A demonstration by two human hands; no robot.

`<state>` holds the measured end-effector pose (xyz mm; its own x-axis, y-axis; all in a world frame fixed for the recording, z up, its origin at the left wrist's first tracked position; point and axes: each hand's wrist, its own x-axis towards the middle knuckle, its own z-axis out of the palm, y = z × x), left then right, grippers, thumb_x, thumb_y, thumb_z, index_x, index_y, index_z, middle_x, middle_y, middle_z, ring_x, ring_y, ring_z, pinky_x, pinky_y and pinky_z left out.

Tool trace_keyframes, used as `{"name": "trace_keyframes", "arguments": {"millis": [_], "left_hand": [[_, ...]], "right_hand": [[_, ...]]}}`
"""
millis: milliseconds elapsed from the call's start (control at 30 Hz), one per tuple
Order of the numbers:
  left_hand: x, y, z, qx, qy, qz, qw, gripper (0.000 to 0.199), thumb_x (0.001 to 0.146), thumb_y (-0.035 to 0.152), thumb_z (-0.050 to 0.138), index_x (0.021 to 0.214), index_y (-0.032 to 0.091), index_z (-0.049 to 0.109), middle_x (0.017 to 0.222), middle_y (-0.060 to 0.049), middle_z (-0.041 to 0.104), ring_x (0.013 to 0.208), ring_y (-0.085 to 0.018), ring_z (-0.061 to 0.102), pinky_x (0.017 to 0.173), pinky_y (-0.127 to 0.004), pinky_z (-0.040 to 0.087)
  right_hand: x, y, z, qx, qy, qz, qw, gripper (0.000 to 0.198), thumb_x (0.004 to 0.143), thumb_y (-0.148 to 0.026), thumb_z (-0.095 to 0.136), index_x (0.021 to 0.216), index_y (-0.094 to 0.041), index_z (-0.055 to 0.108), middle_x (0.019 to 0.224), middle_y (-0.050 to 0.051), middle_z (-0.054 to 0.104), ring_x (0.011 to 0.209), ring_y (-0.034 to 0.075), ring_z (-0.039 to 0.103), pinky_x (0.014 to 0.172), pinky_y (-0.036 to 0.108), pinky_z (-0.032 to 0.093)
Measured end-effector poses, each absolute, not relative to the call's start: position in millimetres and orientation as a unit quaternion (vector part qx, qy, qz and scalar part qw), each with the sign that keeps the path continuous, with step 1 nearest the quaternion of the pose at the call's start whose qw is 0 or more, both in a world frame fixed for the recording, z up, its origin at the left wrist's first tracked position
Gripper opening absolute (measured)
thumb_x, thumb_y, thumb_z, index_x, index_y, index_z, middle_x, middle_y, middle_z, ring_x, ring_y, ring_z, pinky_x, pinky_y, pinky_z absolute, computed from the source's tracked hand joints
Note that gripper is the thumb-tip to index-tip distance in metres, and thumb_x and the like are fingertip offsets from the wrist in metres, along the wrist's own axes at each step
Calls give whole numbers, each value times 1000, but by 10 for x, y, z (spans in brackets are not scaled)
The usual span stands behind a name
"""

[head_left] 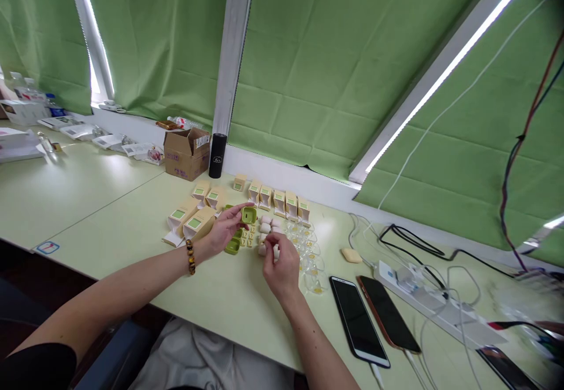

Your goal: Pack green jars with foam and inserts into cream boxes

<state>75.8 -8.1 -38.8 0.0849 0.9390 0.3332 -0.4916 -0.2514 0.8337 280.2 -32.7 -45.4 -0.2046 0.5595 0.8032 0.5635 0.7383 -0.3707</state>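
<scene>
Green curtains (352,55) back a pale table (127,231). The left hand (227,231) grips a green cup (249,215) above it, seemingly angled for a view inside; the right hand (281,261) has fingertips pinched, on what I cannot tell. White pieces (265,227) and clear cups (314,264) sit grouped around, apparently for easy reach; boxes (279,197) stand beyond.

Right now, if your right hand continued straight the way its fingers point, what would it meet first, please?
The right hand would probably meet the whitish pieces just ahead first; its height is unclear, so it might pass above them.
</scene>
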Motion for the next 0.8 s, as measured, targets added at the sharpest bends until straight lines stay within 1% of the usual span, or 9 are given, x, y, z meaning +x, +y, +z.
{"name": "trace_keyframes", "arguments": {"millis": [167, 333, 400, 500, 567, 633, 700, 800], "left_hand": [[774, -165, -356, 522, 276, 603, 535, 48, 89, 49, 76, 131, 26, 74, 100, -8, 69, 85, -17, 60, 77, -29, 50], [785, -207, -343, 573, 293, 572, 508, 52, 90, 55, 73, 133, 26, 74, 102, -8, 69, 85, -18, 59, 76, -29, 48], [792, -206, -351, 582, 293, 568, 503, 52, 90, 54, 73, 133, 25, 74, 104, -8, 68, 85, -17, 58, 75, -28, 47], [801, -205, -358, 587, 290, 563, 504, 52, 91, 54, 72, 133, 25, 74, 101, -7, 67, 82, -15, 55, 72, -26, 44], [803, -211, -356, 590, 287, 560, 506, 51, 91, 54, 72, 133, 25, 74, 96, -5, 66, 80, -15, 54, 71, -26, 43], [802, -221, -352, 595, 287, 557, 504, 52, 91, 55, 72, 133, 24, 74, 94, -5, 65, 78, -14, 53, 71, -26, 43], [799, -233, -347, 600, 291, 553, 500, 52, 92, 55, 71, 134, 25, 73, 99, -6, 67, 80, -15, 54, 72, -26, 44], [798, -253, -335, 603, 296, 548, 498, 52, 93, 55, 71, 135, 25, 73, 114, -9, 69, 88, -16, 57, 78, -27, 46]], "right_hand": [[2769, -352, -455, -359, -735, 56, 573, 11, 98, -17, 47, 98, -24, 55, 88, 3, 63, 79, 20, 63, 73, 34, 50], [2773, -380, -374, -314, -723, 95, 607, 25, 102, -14, 37, 93, -24, 58, 87, 4, 61, 80, 19, 59, 71, 32, 48], [2774, -384, -364, -312, -717, 102, 615, 27, 104, -16, 36, 92, -24, 59, 86, 4, 61, 79, 19, 59, 71, 32, 48], [2763, -384, -392, -340, -692, 139, 621, 20, 105, -22, 41, 99, -24, 59, 87, 3, 60, 77, 19, 59, 70, 32, 49], [2755, -380, -421, -355, -671, 168, 629, 13, 106, -27, 44, 106, -23, 57, 88, 3, 60, 76, 18, 60, 70, 31, 50], [2754, -376, -436, -358, -660, 180, 636, 10, 105, -29, 47, 106, -23, 55, 88, 3, 59, 77, 18, 60, 70, 31, 50], [2762, -376, -429, -353, -665, 175, 634, 12, 105, -30, 47, 100, -23, 56, 87, 2, 59, 78, 18, 59, 73, 32, 50], [2773, -389, -390, -345, -677, 169, 627, 16, 105, -28, 47, 97, -22, 60, 88, 2, 61, 81, 18, 60, 77, 33, 50]]}}
